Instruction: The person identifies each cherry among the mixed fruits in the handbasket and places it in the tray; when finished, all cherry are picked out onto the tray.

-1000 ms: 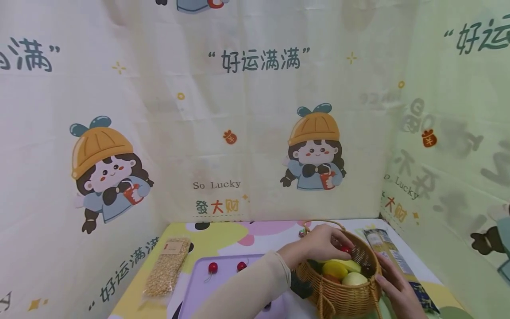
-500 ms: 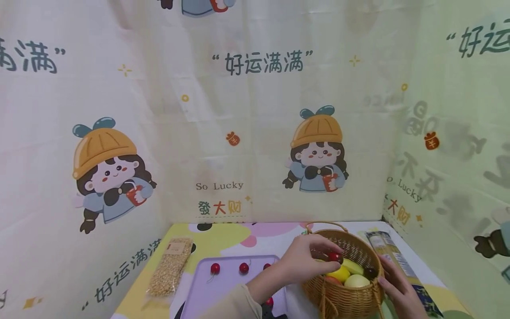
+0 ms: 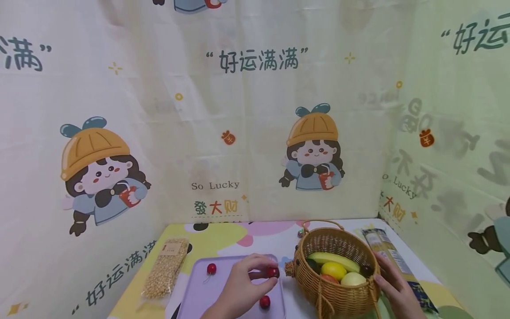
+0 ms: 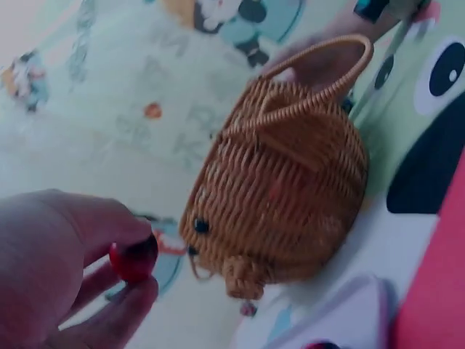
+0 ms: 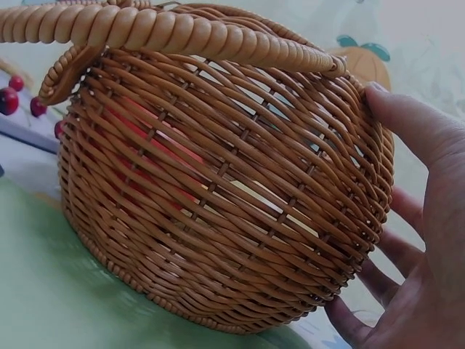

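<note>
My left hand (image 3: 243, 285) pinches a dark red cherry (image 3: 273, 272) between thumb and fingers, above the right part of the lilac tray (image 3: 223, 258). In the left wrist view the same cherry (image 4: 135, 259) sits at the fingertips, apart from the wicker basket (image 4: 283, 196). Two other cherries lie on the tray, one at the back left (image 3: 211, 268) and one nearer the front (image 3: 264, 302). My right hand (image 3: 398, 285) rests against the right side of the animal-faced basket, its thumb at the rim and its fingers spread along the outer wall (image 5: 232, 189).
Inside the basket are a yellow lemon (image 3: 334, 270), a banana (image 3: 334, 260), a pale round fruit (image 3: 353, 279) and other fruit. A bag of corn kernels (image 3: 165, 268) lies left of the tray. Behind the right hand lies a long printed packet (image 3: 392, 252). Printed cloth walls enclose the table.
My left hand has come out of the basket with a cherry and moved left, over the tray. The right hand stays at the basket's side.
</note>
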`<action>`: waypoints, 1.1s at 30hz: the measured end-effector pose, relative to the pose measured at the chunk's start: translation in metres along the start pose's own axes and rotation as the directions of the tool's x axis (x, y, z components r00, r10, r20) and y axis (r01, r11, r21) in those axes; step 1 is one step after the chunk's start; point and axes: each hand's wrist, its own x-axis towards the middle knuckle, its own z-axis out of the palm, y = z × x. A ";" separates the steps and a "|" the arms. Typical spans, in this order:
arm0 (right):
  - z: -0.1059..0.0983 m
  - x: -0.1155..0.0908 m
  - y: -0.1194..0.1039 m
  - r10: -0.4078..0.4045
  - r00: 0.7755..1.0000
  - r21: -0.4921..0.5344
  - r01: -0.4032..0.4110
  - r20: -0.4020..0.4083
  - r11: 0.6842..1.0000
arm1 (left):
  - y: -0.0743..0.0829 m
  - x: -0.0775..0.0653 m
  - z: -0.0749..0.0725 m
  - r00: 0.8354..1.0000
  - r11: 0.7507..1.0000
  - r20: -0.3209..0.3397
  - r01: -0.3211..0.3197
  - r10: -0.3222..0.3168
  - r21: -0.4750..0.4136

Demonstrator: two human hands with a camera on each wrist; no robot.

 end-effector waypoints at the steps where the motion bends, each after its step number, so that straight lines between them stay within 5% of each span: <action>1: 0.000 0.000 0.001 -0.008 1.000 0.005 0.008 0.001 1.000 | -0.005 -0.005 -0.004 0.999 1.000 -0.029 0.031 -0.030 0.001; 9: 0.001 0.000 0.003 -0.035 0.999 0.009 0.035 0.001 0.999 | -0.033 -0.048 -0.026 0.958 0.979 -0.200 0.197 -0.205 -0.060; 16: 0.002 0.002 -0.001 0.038 0.999 -0.031 -0.038 -0.023 0.999 | -0.064 -0.058 -0.039 0.957 0.964 -0.248 0.199 -0.152 0.177; 20: 0.002 0.004 -0.001 0.037 0.999 -0.015 -0.037 -0.019 0.999 | -0.085 -0.056 -0.044 0.960 0.940 -0.219 0.226 -0.172 0.254; 24: 0.001 0.005 -0.001 0.035 0.999 -0.025 -0.036 -0.021 0.999 | -0.099 -0.054 -0.048 0.961 0.935 -0.158 0.261 -0.227 0.241; 33: 0.001 0.005 0.001 0.021 1.000 -0.035 -0.022 -0.021 0.999 | -0.105 -0.059 -0.047 0.968 0.945 -0.116 0.243 -0.223 0.217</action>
